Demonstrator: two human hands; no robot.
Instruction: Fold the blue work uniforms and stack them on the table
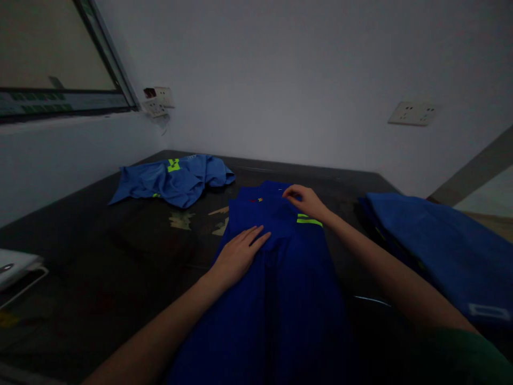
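Note:
A dark-blue work garment (298,267) lies lengthwise in front of me on the dark table. It has a yellow-green strip on its right side and a small coloured emblem near its far end. My left hand (240,251) rests flat on the cloth, fingers stretched out, left of the middle. Farther up, my right hand (302,202) has its fingers curled and the thumb drawn in, pinching at the garment's far right edge. The fold between those fingertips is too dark to see clearly. The near end of the garment fades into shadow.
A crumpled lighter-blue garment (176,179) with yellow-green patches lies at the back left. Folded blue clothing (444,240) is stacked at the right. A white object (18,264) sits at the left edge. Wall sockets (412,114) are above the dark table (132,251).

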